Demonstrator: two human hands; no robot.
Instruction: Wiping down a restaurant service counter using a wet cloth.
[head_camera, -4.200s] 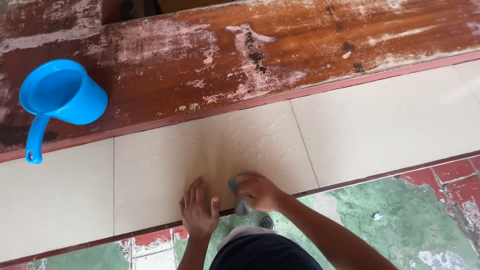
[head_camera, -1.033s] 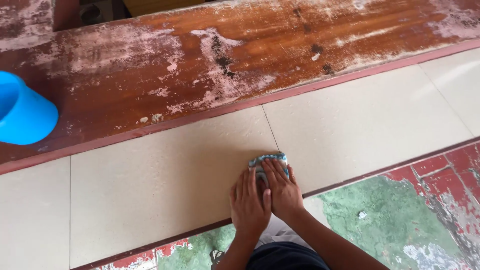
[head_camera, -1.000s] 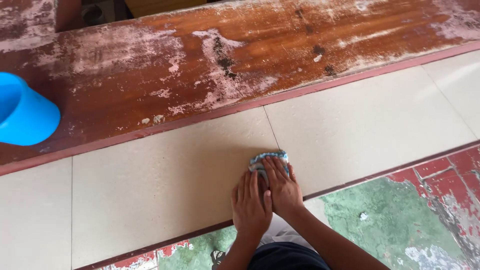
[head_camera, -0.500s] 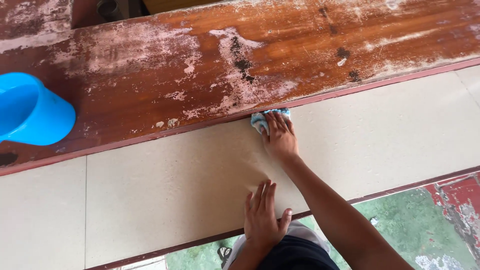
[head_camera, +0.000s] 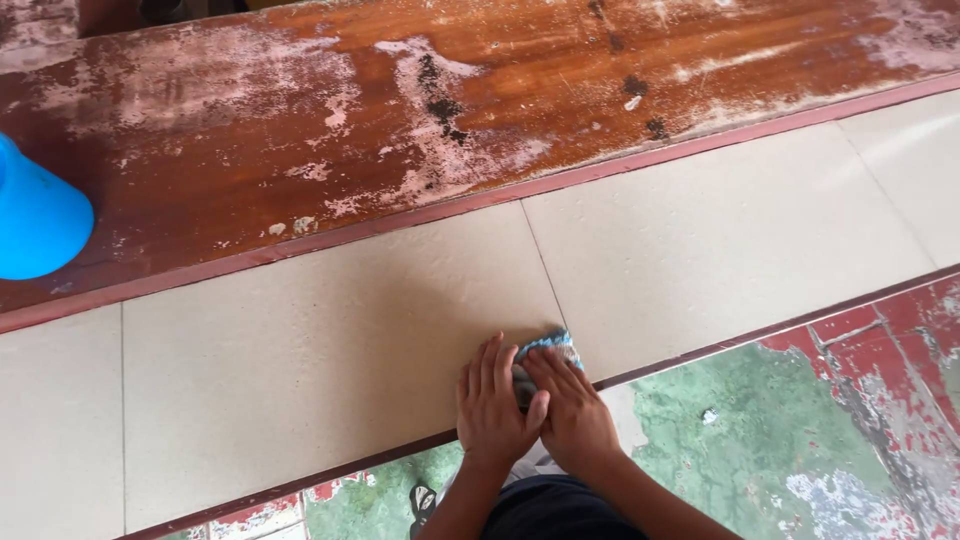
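Mostly hidden: blue cloth (head_camera: 550, 345) under right hand (head_camera: 572, 415), left hand (head_camera: 495, 410) alongside.

Blue-and-white cloth (head_camera: 548, 346) mostly buried under right hand (head_camera: 572, 410) and left hand (head_camera: 494, 408), only a corner shows near the tiled ledge (head_camera: 300, 360) front edge. Blue plastic cup (head_camera: 38, 220) cut off by left frame edge. Dark sandal (head_camera: 424, 500) below ledge half hidden.

Matt beige tiles (head_camera: 320, 350), worn glossy wood (head_camera: 400, 120), blue plastic cup (head_camera: 35, 220).
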